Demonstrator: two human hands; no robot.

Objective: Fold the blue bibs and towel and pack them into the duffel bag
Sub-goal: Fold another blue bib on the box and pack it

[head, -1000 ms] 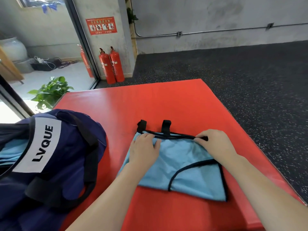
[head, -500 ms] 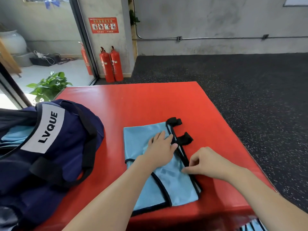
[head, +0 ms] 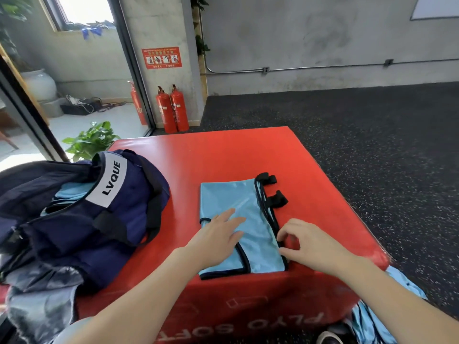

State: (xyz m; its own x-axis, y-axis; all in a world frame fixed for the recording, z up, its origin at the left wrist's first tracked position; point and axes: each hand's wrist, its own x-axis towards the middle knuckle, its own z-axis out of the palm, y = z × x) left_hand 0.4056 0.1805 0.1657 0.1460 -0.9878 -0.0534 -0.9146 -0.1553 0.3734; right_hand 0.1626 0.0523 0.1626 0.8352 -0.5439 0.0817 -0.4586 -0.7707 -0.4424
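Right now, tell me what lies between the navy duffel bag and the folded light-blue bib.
Only a bare strip of the red plyo box top separates the navy duffel bag from the folded light-blue bib, seen in the head view.

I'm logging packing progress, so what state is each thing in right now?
blue bib: folded, lying flat on the red plyo box.
duffel bag: open, light blue fabric inside.
left hand: flat, pressing on the bib.
right hand: fingers curled, pinching the bib's black-trimmed edge.
blue fabric: loose, unfolded, beside the box.
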